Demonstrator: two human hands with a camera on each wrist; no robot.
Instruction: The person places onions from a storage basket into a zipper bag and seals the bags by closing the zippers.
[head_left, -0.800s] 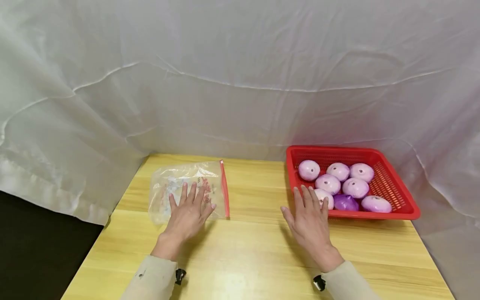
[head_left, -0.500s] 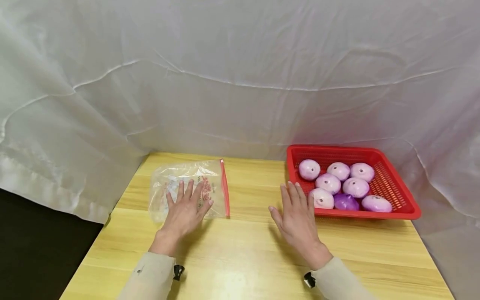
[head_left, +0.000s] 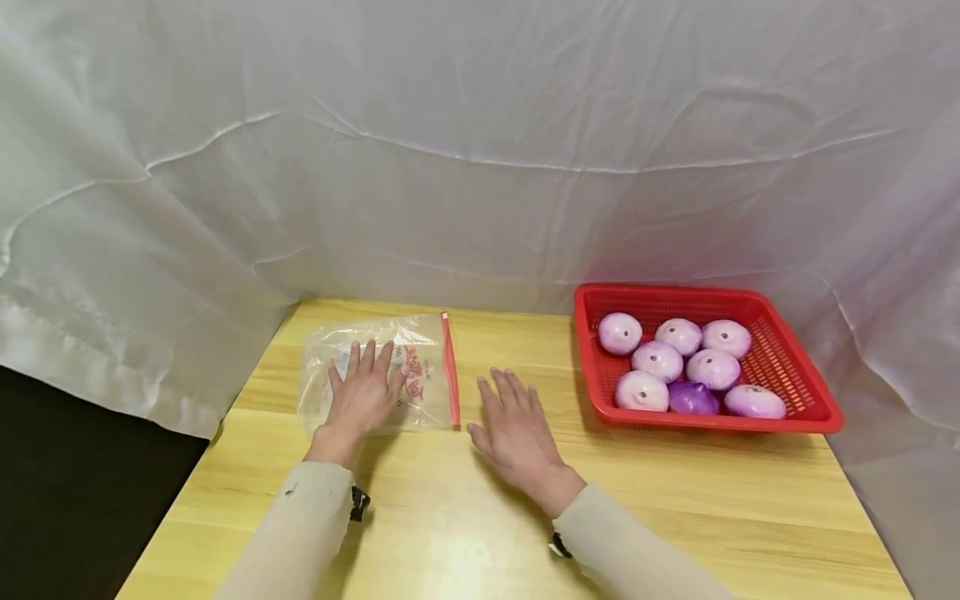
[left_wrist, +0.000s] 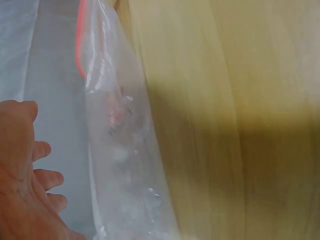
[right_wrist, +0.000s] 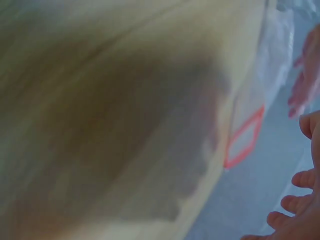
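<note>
Pale grey cloth [head_left: 480, 83], creased, hangs behind the bench and along both sides. Bench [head_left: 750, 500]: yellow wood grain, a bright glare patch near the front; a dark area [head_left: 75, 492] lies beyond its left edge. Two forearms in light sleeves [head_left: 637, 550] reach in from the near side. Red perforated basket [head_left: 802, 421] at right rear. Clear bag [head_left: 427, 392] lies flat at left, its red zip edge [head_left: 451, 371] facing right.

Left hand [head_left: 363, 396]: palm down over the bag, fingers straight and spread; left wrist view shows a gap to the plastic. Right hand [head_left: 516, 442]: likewise spread—palm down above the bench, thumb just beside the zip edge, well apart from the basket. Eight purple onions [head_left: 658, 362] sit in the basket—one darker. Small black device [head_left: 360, 504] at the left cuff.
</note>
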